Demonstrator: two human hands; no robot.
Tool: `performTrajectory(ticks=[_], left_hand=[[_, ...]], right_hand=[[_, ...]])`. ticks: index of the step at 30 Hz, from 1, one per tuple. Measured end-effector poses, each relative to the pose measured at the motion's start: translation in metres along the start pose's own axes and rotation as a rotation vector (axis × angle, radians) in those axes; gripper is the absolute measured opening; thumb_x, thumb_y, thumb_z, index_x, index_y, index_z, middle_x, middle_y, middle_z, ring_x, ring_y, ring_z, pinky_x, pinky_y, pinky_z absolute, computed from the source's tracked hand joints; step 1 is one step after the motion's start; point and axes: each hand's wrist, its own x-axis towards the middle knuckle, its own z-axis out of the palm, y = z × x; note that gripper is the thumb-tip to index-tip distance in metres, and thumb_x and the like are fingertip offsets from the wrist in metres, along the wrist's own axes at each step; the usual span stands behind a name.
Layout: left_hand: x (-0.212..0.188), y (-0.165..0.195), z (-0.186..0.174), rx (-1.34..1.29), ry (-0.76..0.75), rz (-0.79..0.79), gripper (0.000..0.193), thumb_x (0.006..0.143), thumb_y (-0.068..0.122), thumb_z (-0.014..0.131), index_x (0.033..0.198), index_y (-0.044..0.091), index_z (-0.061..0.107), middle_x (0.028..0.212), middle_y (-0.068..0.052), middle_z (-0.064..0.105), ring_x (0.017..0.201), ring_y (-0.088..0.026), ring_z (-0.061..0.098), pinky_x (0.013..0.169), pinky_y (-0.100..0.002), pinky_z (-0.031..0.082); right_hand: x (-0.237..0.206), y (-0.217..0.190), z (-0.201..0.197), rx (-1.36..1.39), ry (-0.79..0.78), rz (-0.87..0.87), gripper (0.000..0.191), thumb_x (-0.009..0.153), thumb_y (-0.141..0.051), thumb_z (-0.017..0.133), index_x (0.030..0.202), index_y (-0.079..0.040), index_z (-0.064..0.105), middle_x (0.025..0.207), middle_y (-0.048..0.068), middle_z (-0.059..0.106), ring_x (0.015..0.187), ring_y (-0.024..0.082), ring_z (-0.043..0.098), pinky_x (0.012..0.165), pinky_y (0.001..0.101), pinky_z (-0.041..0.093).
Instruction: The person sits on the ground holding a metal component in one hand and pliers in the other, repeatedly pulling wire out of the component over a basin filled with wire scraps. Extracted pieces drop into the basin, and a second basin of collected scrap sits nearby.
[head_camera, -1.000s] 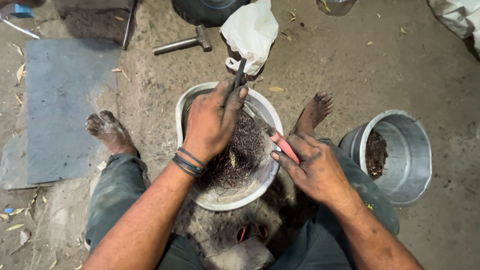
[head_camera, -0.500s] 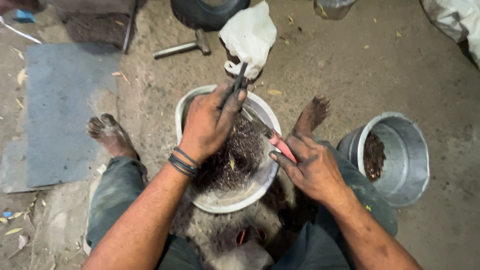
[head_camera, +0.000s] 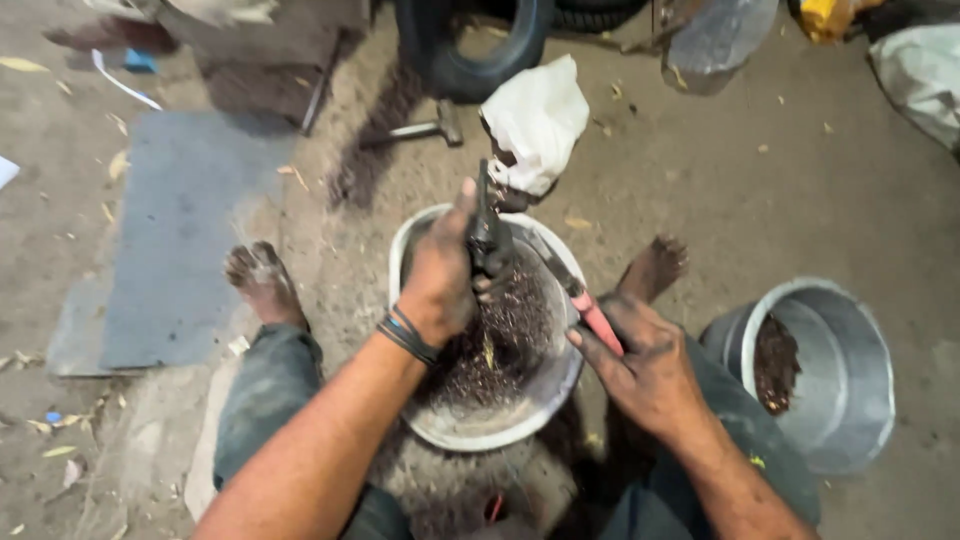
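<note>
**Hands at work over a basin of dark scrap**

Both hands hover over a round white metal basin (head_camera: 440, 425) set on the sandy dirt floor (head_camera: 800, 190) between the person's bare feet. Left hand (head_camera: 445, 280) is closed around a dark, grimy metal part (head_camera: 487, 235), holding it upright above the basin with the thumb pointing up along it. Right hand (head_camera: 650, 375) is closed on the red handle of a pair of pliers (head_camera: 580, 295), whose grey metal end slants up and left toward the dark part; whether the tip touches it I cannot tell.

Largest around them is a flat grey mat (head_camera: 175, 240) lying on the floor to the left, just beyond the left foot (head_camera: 262, 280). At the top stands a black rubber tyre (head_camera: 470, 50), partly cut off by the frame. To the right, well apart from the basin, sits a grey metal bucket (head_camera: 850, 400) with a heap of dark scrap against its inner wall. The white basin itself holds a mound of dark, fine metal bits (head_camera: 500, 345). Just behind the basin lies a crumpled white plastic bag (head_camera: 535, 120), with the dark part's top overlapping it in view. A steel hammer (head_camera: 425, 130) lies on the floor near the tyre. The right foot (head_camera: 655, 265) rests just beside the basin's rim. Dark bands (head_camera: 405, 335) circle the left wrist.
</note>
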Motion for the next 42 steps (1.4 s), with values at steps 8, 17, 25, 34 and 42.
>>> performTrajectory(ticks=[8,17,25,34,42], left_hand=[[-0.013,0.01,0.008,-0.051,-0.221,0.057,0.061,0.106,0.057,0.041,0.118,0.003,0.067,0.059,0.001,0.043,0.043,-0.008,0.033,0.04,-0.026,0.026],[-0.003,-0.001,0.002,0.348,-0.047,0.307,0.061,0.107,0.054,0.046,0.112,0.002,0.077,0.079,0.001,0.06,0.073,-0.008,0.05,0.067,-0.023,0.039],[0.004,0.0,-0.001,0.467,-0.187,0.423,0.047,0.107,0.044,0.052,0.115,0.002,0.072,0.088,0.005,0.058,0.082,-0.009,0.05,0.072,-0.027,0.039],[-0.003,-0.003,0.001,0.595,-0.171,0.43,0.038,0.112,0.038,0.054,0.101,0.003,0.065,0.082,0.006,0.049,0.078,-0.008,0.045,0.068,-0.028,0.039],[-0.004,-0.011,0.014,0.079,-0.123,0.219,0.037,0.103,0.036,0.056,0.114,0.004,0.069,0.088,0.005,0.066,0.078,-0.004,0.058,0.071,-0.019,0.046]], right_hand=[[0.003,-0.005,-0.003,-0.012,0.063,-0.072,0.036,0.079,-0.014,0.083,0.112,-0.002,0.072,0.116,0.018,0.069,0.099,0.03,0.073,0.083,0.0369,0.059],[-0.003,0.011,-0.001,0.251,-0.334,-0.032,0.036,0.085,-0.017,0.079,0.115,-0.001,0.069,0.087,0.006,0.067,0.073,0.015,0.063,0.068,0.0298,0.054],[-0.004,0.014,-0.004,0.396,-0.428,0.101,0.032,0.089,-0.018,0.075,0.115,0.0,0.071,0.085,0.005,0.07,0.076,0.01,0.061,0.068,0.0286,0.053],[-0.012,0.002,0.008,0.202,-0.344,0.13,0.022,0.085,-0.015,0.079,0.099,-0.001,0.07,0.08,0.009,0.068,0.07,0.021,0.065,0.065,0.0347,0.055],[-0.015,-0.006,0.013,0.016,-0.154,-0.064,0.028,0.076,-0.001,0.076,0.103,-0.001,0.067,0.088,0.015,0.063,0.08,0.036,0.068,0.068,0.0413,0.055]])
